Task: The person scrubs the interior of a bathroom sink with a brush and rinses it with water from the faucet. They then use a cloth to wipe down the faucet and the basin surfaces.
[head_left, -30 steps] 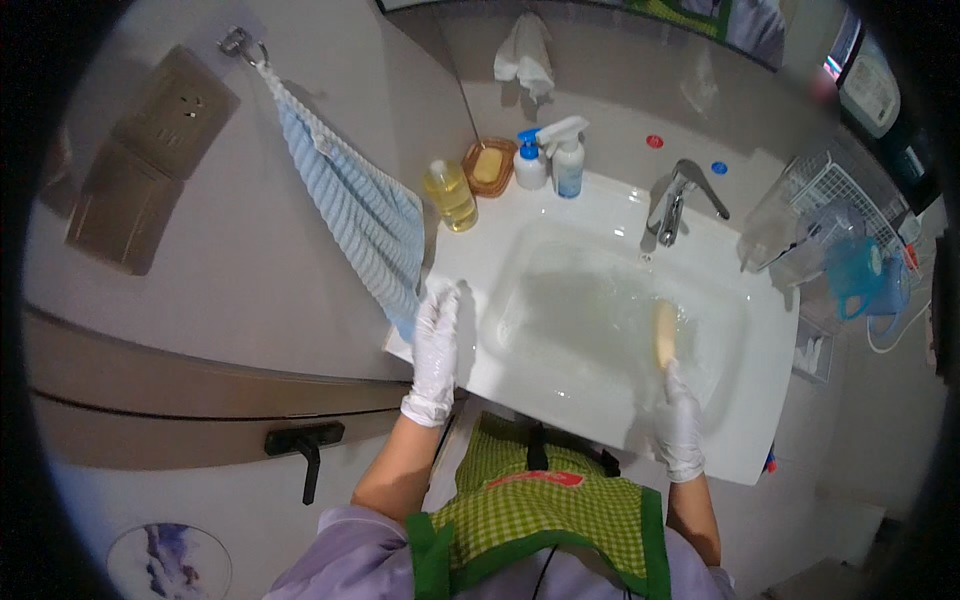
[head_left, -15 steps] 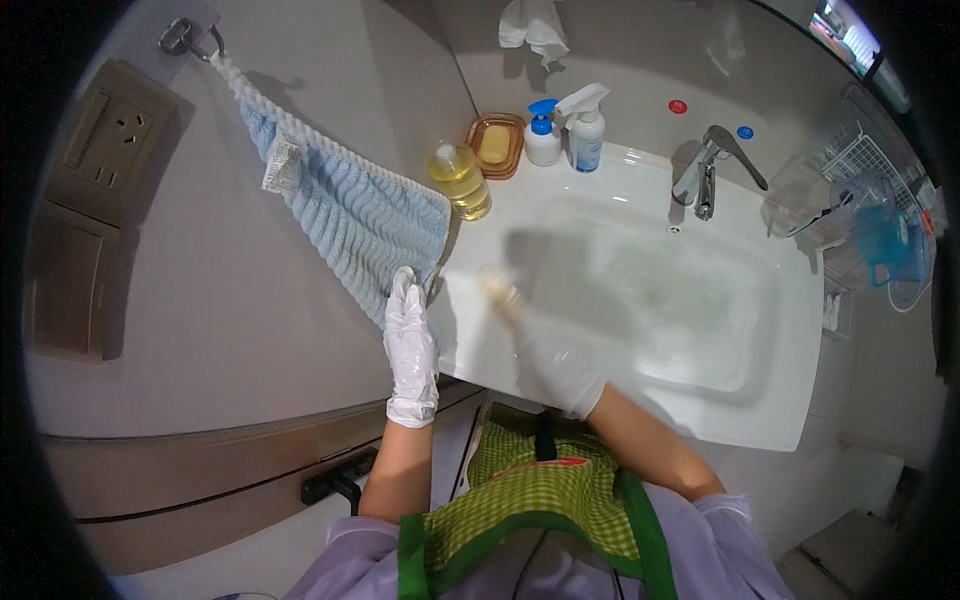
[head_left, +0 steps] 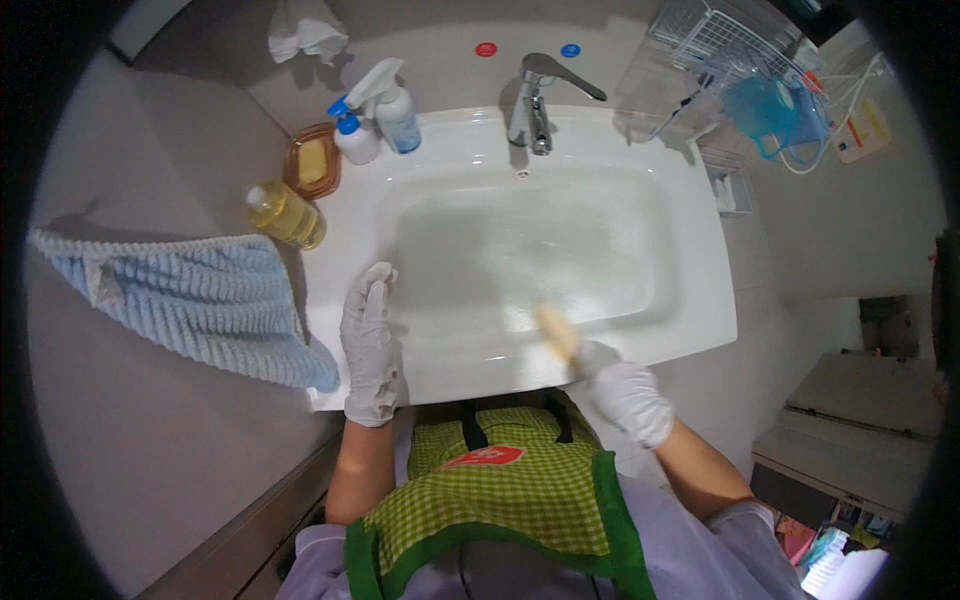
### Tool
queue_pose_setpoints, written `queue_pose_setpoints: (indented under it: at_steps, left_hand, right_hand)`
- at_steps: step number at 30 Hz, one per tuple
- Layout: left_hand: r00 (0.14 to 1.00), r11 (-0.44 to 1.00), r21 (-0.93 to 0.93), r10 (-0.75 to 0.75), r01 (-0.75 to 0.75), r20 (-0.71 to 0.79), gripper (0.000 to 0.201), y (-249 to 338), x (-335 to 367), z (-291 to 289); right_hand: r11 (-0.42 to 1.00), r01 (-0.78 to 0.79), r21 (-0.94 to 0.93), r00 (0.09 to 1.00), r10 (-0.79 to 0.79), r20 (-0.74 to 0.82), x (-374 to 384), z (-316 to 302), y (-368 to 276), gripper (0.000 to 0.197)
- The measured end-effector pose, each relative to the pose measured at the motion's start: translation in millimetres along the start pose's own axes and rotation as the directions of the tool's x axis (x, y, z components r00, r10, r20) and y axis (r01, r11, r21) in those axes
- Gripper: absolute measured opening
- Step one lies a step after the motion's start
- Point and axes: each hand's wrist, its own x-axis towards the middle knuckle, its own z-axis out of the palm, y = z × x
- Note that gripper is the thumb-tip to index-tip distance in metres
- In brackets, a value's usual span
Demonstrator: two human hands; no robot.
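My right hand (head_left: 628,395), in a white glove, is closed on a tan brush (head_left: 558,333). Motion blurs the brush, so its bristles cannot be made out; it is over the front edge of the white sink (head_left: 690,335). On the sink's left rim is my gloved left hand (head_left: 370,335), fingers stretched out and close together, holding nothing I can see. A light-blue ribbed towel (head_left: 205,300) hangs just left of that hand. The basin's inside looks wet, with cloudy patches.
Along the back left stand a bottle of yellow liquid (head_left: 287,215), a soap dish (head_left: 325,140) with yellow soap, a pump bottle (head_left: 356,145) and a spray bottle (head_left: 398,118). A chrome faucet (head_left: 535,100) rises at the back. A wire basket (head_left: 735,40) hangs at the right.
The view has swung rightward. My right hand has moved the brush from the sink's left rim to its front edge. My left hand has shifted from beside the towel onto the left rim.
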Motion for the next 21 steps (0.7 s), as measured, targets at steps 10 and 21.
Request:
queue_pose_setpoints:
  at_steps: [10,21]
  left_hand:
    - [0.955,1.000,-0.008,-0.014,0.017,0.296,0.024,-32.9,12.4,74.6]
    - [0.924,0.993,0.095,-0.098,0.067,0.370,0.026,-52.8,13.3,106.9]
  right_hand:
    - [0.792,-0.005,-0.611,0.991,-0.078,-0.109,-68.6,70.2,-2.1,0.059]
    - [0.872,-0.460,0.166,0.885,0.466,0.009,-101.8,22.9,92.4,0.036]
